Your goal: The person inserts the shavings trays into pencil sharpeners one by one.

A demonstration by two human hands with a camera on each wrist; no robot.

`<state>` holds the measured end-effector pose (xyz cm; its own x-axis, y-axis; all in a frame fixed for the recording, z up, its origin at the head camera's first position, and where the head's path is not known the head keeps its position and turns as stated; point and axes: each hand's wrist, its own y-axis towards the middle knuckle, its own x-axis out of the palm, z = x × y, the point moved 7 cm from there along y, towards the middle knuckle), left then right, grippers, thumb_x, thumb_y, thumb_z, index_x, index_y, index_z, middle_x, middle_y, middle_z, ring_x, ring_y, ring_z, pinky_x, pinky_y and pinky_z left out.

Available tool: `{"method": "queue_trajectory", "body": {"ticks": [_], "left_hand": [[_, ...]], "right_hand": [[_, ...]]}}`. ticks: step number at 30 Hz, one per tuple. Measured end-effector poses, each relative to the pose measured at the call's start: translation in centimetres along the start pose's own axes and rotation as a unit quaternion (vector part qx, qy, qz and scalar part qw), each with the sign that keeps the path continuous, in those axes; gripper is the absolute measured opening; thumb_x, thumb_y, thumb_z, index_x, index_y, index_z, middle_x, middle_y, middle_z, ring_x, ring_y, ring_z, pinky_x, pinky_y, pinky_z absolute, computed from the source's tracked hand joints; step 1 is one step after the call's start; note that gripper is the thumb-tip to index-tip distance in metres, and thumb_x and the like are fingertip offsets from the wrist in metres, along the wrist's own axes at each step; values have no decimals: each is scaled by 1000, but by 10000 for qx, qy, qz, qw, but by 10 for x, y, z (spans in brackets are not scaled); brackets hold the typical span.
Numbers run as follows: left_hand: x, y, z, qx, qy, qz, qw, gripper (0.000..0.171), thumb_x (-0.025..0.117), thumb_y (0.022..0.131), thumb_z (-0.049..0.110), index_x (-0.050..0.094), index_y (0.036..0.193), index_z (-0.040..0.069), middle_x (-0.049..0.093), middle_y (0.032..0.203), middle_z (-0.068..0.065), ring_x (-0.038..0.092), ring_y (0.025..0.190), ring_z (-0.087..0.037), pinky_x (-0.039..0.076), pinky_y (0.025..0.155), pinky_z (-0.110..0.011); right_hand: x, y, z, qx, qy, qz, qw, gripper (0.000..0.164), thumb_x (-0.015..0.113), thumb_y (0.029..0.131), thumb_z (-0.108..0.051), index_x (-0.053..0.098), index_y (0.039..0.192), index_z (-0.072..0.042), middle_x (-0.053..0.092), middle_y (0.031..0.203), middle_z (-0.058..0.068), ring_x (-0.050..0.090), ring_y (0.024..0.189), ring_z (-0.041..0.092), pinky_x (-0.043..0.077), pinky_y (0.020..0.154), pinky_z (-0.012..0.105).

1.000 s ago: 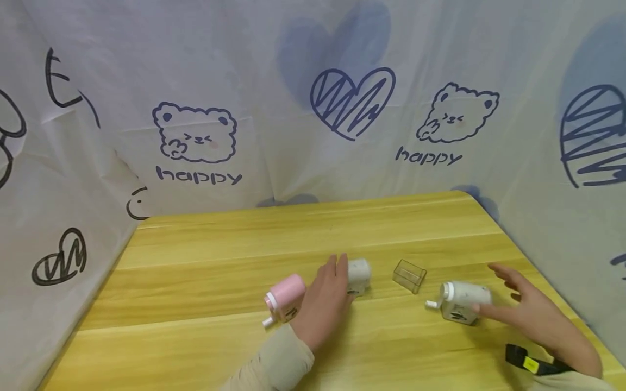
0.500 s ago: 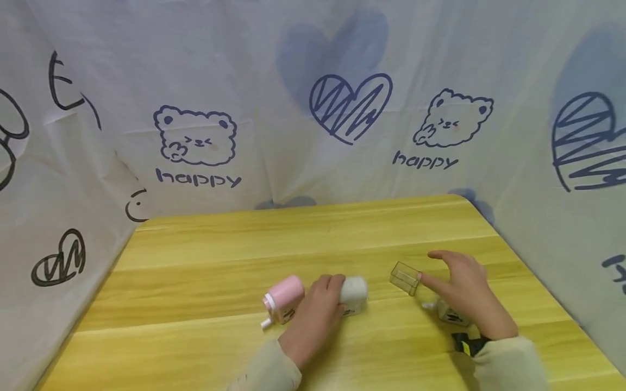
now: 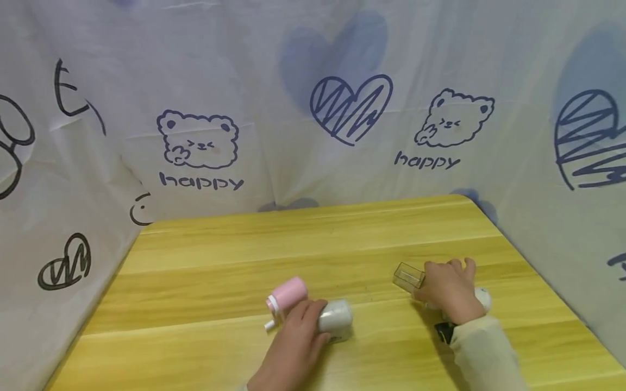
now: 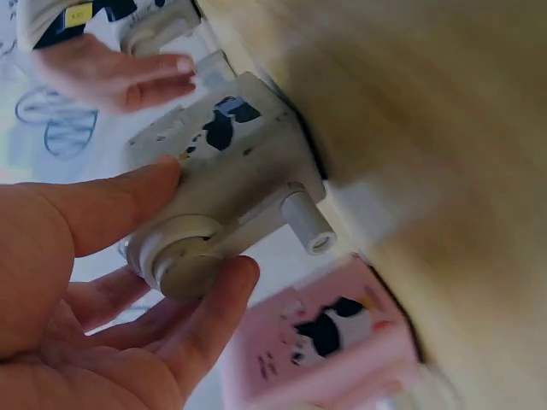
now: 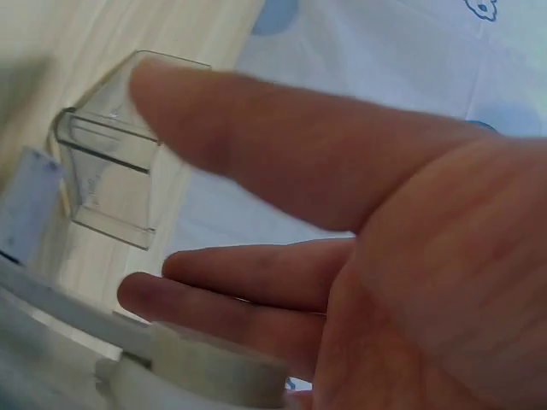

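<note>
A white crank pencil sharpener (image 3: 336, 319) is gripped by my left hand (image 3: 293, 347); in the left wrist view, thumb and fingers lie about its crank end, and a dark picture shows on its side. Just left of it lies a pink pencil sharpener (image 3: 289, 294) with a white crank. My right hand (image 3: 447, 288) reaches to a clear plastic drawer (image 3: 407, 278). In the right wrist view its thumb overlaps the drawer and its fingers are extended apart, with nothing gripped. Whether the thumb touches the drawer I cannot tell. Another white sharpener (image 3: 483, 297) is mostly hidden behind the right hand.
The objects are on a yellow wood-grain table (image 3: 235, 260). A white cloth (image 3: 274, 108) with printed bears and hearts hangs behind it and along both sides. A black band (image 3: 445, 332) with a yellow patch is on the right wrist.
My left hand has drawn the white sharpener nearer and a little left. The right hand has moved left from the other white sharpener to the clear drawer. The pink sharpener stays put.
</note>
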<state>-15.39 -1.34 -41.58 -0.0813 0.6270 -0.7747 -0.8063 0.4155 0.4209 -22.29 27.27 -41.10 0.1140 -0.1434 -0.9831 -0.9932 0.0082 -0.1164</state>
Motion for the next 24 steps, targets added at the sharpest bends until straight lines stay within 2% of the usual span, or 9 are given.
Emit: {"method": "queue_trajectory", "body": {"ticks": [2,6,14,19,21,24], "left_hand": [[-1,-5,-2,-40,-101,84,9999,49,70,83,17,52,127,8,56,118,-5,54,108,-20,47,94,-39],[-2,-8,-5,-83,-163,83,9998,50,70,82,17,52,128,10,55,122,-6,53,111,-22,47,95,-42],[-7,-13,-7,41,-187,96,9998,51,72,81,20,53,127,9,57,121,-5,55,111,-22,47,95,-40],[-9,-15,-8,56,-202,92,9997,52,73,80,22,54,127,10,57,120,-4,55,109,-21,48,93,-41],[-8,-15,-9,21,-266,75,9996,52,73,80,22,54,127,10,57,120,-4,55,108,-20,49,91,-41],[-6,-15,-10,-30,-402,48,9992,52,73,81,20,53,127,11,57,121,-5,56,107,-21,50,89,-40]], "right_hand": [[3,0,0,5,-122,-26,9999,29,77,73,-37,57,77,-16,60,76,0,49,90,40,6,99,70],[4,1,-1,-18,-145,178,9997,22,75,70,-26,57,76,-14,61,74,2,50,82,37,9,98,70],[11,4,-3,173,-157,250,9994,40,74,73,-51,57,80,-15,58,75,2,50,84,37,6,99,70],[11,4,-8,68,-188,701,9973,32,75,75,-44,56,71,-17,57,69,2,51,82,37,7,98,70],[10,4,-10,16,-133,940,9955,29,74,76,-40,58,73,-16,58,70,3,52,84,39,8,99,70],[3,0,-17,-147,136,1416,9897,30,75,75,-35,65,89,-10,64,82,9,53,92,41,13,99,69]]}}
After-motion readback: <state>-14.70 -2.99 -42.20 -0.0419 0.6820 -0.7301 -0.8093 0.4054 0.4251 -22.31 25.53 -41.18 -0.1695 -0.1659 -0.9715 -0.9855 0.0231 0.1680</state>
